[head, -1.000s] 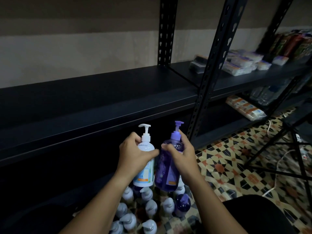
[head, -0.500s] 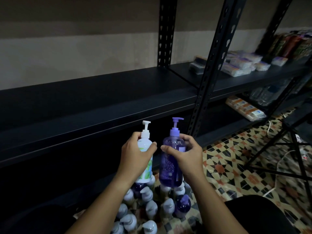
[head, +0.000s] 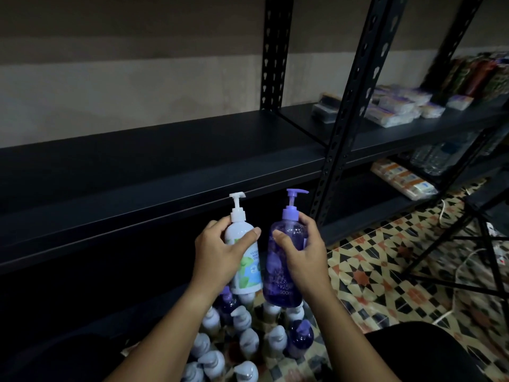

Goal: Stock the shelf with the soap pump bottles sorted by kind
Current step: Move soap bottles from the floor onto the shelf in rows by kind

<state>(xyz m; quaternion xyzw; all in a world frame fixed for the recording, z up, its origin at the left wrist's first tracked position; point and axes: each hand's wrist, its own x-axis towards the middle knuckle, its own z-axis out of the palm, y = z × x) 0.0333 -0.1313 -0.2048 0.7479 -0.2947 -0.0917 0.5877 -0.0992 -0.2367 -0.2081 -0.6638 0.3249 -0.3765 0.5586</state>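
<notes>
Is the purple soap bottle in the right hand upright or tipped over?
Upright. The purple bottle has its pump on top and its base pointing down, gripped round the shoulder by the right hand.

The purple bottle reads "500m" (cut off); the white bottle's label is illegible.

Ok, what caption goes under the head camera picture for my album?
Left hand holds a white pump bottle, right hand a purple one, below a dark shelf.
</notes>
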